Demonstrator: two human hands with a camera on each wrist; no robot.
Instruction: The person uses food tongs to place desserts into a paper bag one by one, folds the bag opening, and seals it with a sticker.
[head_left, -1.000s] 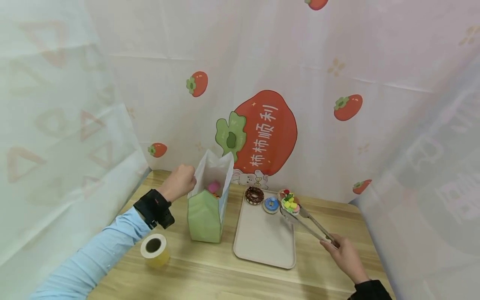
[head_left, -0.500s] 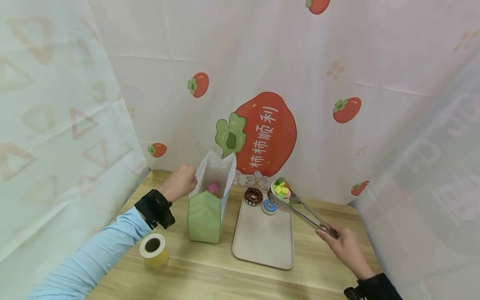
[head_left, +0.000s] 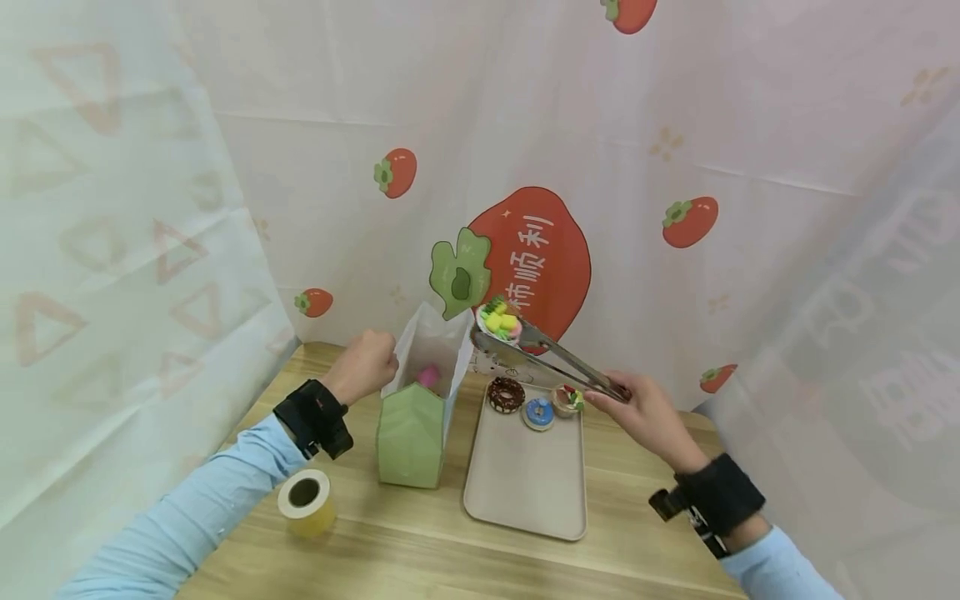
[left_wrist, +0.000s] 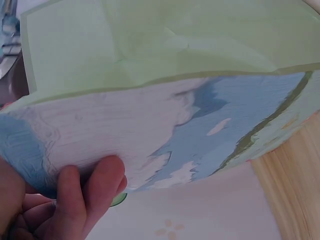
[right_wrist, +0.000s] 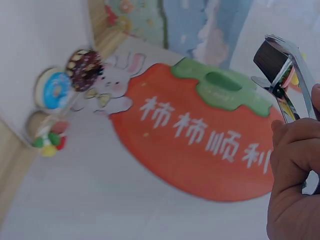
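My left hand [head_left: 367, 367] holds the open top edge of a green paper bag [head_left: 411, 437] that stands on the table; in the left wrist view, its fingers [left_wrist: 105, 182] lie against the bag's blue-and-white side. Something pink [head_left: 428, 376] shows inside the bag. My right hand [head_left: 648, 417] grips metal tongs [head_left: 573, 367]. Between their tips is a cupcake [head_left: 498, 321] with yellow and green topping, raised beside the bag's mouth at its right. The right wrist view shows the cupcake's dark cup [right_wrist: 271, 60] in the tongs.
Right of the bag lies a beige tray [head_left: 525, 492]. Along its far end sit a chocolate doughnut [head_left: 497, 402], a blue-iced doughnut [head_left: 532, 410] and a small tart [head_left: 567, 402] with red and green topping. A tape roll [head_left: 313, 521] stands at front left. A printed curtain hangs behind.
The right hand has lifted the cupcake with the tongs from the tray's far right corner and moved it up and left to the bag. The left hand has stayed at the bag's edge.
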